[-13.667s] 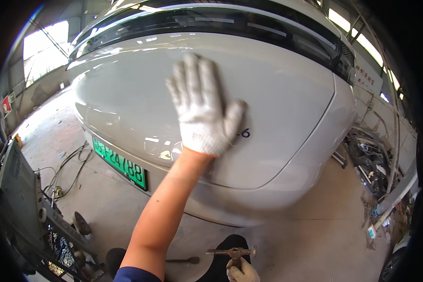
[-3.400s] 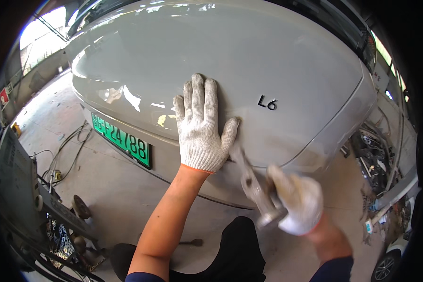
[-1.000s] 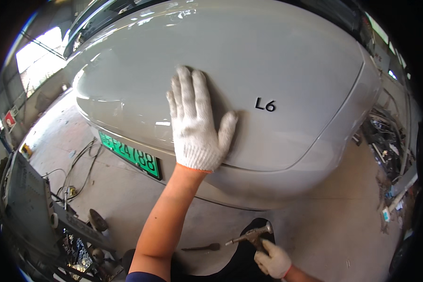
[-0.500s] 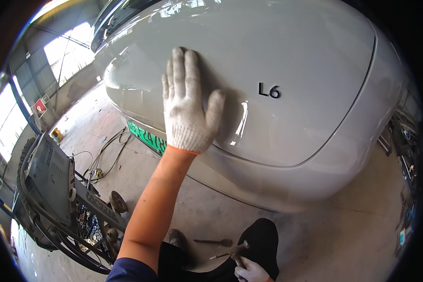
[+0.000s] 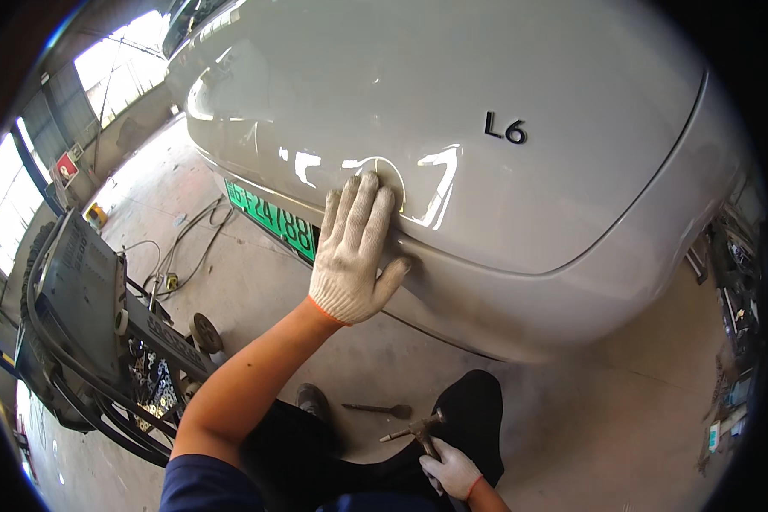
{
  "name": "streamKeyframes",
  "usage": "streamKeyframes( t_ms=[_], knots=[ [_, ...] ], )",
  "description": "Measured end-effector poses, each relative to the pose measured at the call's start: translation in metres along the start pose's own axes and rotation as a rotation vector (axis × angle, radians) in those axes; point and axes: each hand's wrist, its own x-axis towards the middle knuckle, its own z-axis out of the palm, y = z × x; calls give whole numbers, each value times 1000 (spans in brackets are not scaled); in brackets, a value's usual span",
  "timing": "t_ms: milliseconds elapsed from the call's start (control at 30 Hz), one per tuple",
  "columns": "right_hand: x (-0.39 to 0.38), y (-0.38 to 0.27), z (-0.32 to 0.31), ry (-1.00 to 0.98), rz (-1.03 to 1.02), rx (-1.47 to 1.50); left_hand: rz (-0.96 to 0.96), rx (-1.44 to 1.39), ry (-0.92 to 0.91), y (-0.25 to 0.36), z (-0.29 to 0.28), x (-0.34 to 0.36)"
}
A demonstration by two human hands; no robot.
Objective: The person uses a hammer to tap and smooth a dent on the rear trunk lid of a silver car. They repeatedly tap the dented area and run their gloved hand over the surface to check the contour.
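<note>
My left hand (image 5: 352,256), in a white knit glove with orange cuff, lies open on the lower edge of a glossy light grey car's rear panel (image 5: 589,171), fingers extended upward. Black badge lettering (image 5: 503,128) sits right of and above it. A green number plate (image 5: 269,218) shows left of it, partly hidden. My right hand (image 5: 450,469), also gloved, is closed round the handle of a metal hammer (image 5: 422,427), held low by my dark-clad knee (image 5: 478,397), away from the car.
A dark wheeled machine (image 5: 77,290) with tubing stands close at left, cables (image 5: 192,247) beside it on the concrete floor (image 5: 597,418). A flat metal bar tool (image 5: 375,408) lies on the floor near my shoe (image 5: 311,397). Scrap parts (image 5: 734,316) pile at far right; bright windows (image 5: 111,60) at upper left.
My left hand has slid down the panel to its lower edge. The hammer, raised near the panel a few seconds ago, is down by my knee. The view has turned somewhat leftward.
</note>
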Motion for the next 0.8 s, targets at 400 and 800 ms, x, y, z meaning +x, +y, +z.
streamKeyframes(
  t_ms=[400, 800],
  knots=[
    [2, 0, -3, 6, 15, -10, -27, 13, -63, 5, -16, -26],
    [6, 0, -1, 40, 42, -48, -260, 102, 50, -49, -28, -8]
  ],
)
